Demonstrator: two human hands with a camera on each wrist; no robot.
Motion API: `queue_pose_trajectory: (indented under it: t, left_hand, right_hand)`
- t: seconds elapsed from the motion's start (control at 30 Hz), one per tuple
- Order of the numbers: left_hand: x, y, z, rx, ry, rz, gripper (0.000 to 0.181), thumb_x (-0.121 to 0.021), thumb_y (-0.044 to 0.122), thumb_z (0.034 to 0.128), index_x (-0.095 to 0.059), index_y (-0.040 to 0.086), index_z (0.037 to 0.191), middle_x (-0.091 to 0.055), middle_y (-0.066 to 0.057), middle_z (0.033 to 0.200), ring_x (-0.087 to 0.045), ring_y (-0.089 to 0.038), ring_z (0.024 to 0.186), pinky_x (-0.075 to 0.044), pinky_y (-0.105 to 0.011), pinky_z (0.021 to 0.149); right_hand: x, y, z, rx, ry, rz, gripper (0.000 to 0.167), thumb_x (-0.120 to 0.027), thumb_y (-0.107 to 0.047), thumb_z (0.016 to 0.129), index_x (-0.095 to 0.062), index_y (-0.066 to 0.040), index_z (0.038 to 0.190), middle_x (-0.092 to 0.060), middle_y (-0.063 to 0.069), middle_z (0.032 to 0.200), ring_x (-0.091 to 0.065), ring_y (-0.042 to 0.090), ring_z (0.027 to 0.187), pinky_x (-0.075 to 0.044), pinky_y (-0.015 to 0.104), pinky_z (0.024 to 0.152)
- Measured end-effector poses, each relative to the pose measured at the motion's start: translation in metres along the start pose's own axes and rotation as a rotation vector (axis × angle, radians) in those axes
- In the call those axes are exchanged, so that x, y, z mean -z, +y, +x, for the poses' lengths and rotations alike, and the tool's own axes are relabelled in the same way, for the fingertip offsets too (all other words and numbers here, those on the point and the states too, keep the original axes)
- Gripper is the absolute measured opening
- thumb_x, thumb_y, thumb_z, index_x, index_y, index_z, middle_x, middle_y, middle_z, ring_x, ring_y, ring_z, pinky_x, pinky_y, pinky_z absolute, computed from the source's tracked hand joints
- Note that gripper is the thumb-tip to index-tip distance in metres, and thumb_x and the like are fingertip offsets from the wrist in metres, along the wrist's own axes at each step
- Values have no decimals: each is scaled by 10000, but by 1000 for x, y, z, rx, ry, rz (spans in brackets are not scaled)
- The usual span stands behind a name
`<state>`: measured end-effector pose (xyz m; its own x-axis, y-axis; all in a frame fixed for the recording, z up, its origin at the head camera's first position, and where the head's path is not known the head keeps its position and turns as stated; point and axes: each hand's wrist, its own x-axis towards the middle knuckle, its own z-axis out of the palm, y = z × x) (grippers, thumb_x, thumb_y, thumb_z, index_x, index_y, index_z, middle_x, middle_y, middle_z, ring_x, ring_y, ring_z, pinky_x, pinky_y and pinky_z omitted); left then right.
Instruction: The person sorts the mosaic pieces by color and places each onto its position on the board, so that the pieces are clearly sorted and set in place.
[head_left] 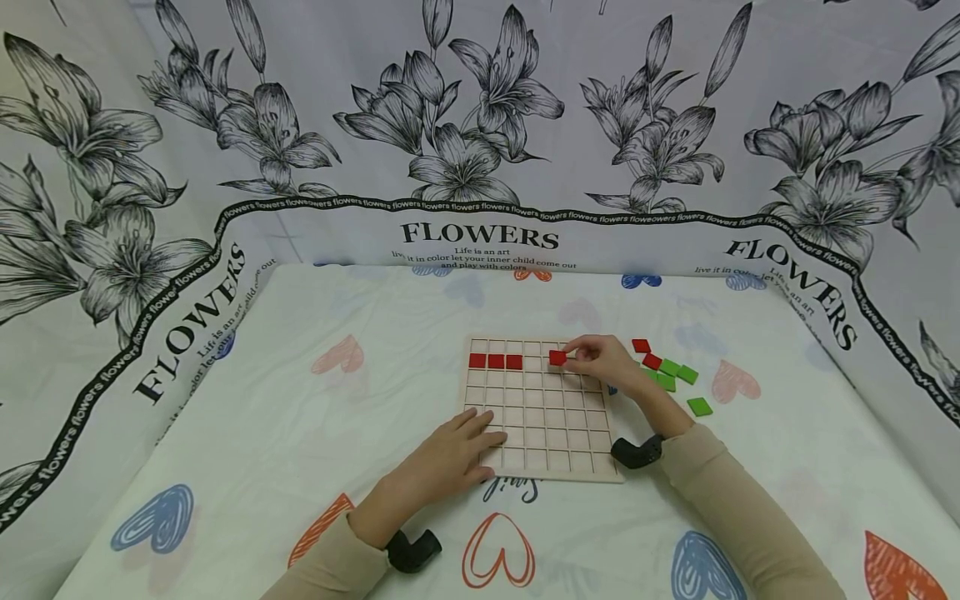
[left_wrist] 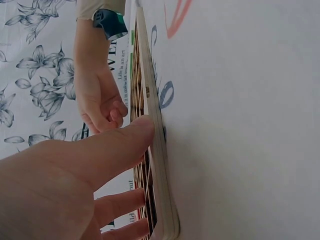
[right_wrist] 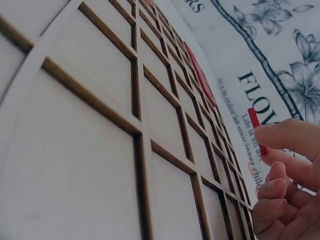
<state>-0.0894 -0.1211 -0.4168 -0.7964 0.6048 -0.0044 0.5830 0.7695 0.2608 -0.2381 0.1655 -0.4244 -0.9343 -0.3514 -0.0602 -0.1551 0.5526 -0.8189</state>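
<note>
A pale wooden grid board (head_left: 536,415) lies on the cloth. Three red square tiles (head_left: 496,361) sit side by side in its second row from the far edge, starting at the left. My right hand (head_left: 603,358) pinches another red tile (right_wrist: 256,131) between thumb and finger, above the same row and to the right of those three. In the right wrist view that tile stands on edge, apart from the board. My left hand (head_left: 448,454) rests on the board's near left corner, its fingers spread over the squares and the thumb at the near edge.
Right of the board lie two loose red tiles (head_left: 641,345) and several green tiles (head_left: 700,407), one apart from the others. A white cloth with printed hearts (head_left: 498,550) covers the table. Flower-print fabric (head_left: 480,237) hangs around the back and sides.
</note>
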Motion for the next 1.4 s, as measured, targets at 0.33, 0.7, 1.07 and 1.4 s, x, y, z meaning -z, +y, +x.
queue_pose_trajectory:
  t: [0.33, 0.7, 1.07, 1.4]
  left_hand:
    - [0, 0, 0, 1, 2, -9, 468, -619, 320, 925, -554, 146, 1354, -470, -173, 1478, -411, -386, 1398, -386, -489, 1130]
    - [0, 1, 0, 5, 0, -15, 470, -620, 320, 924, -551, 147, 1356, -468, -171, 1480, -409, -388, 1399, -387, -492, 1128]
    - [1, 1, 0, 19, -7, -33, 472, -612, 337, 927, -551, 150, 1356, -460, -167, 1487, -396, -391, 1407, -378, -497, 1136]
    - [5, 3, -1, 15, -14, -23, 463, -613, 313, 929, -551, 148, 1357, -462, -169, 1485, -402, -387, 1404, -389, -502, 1125]
  right_hand:
    - [-6, -6, 5, 28, -23, -9, 298, -713, -153, 860, -668, 2, 1111, -535, 11, 777, -469, 136, 703, -401, 183, 593]
    - [-11, -7, 9, 35, -20, -6, 279, -713, -147, 857, -673, -3, 1093, -522, -6, 753, -464, 145, 694, -401, 199, 592]
    - [-14, -9, 12, 56, -17, -25, 282, -716, -125, 846, -670, 27, 1080, -531, 7, 727, -450, 128, 662, -385, 212, 581]
    - [-18, -15, 16, 70, -12, -83, 274, -717, -139, 851, -683, 14, 1075, -519, 18, 724, -443, 147, 684, -370, 227, 602]
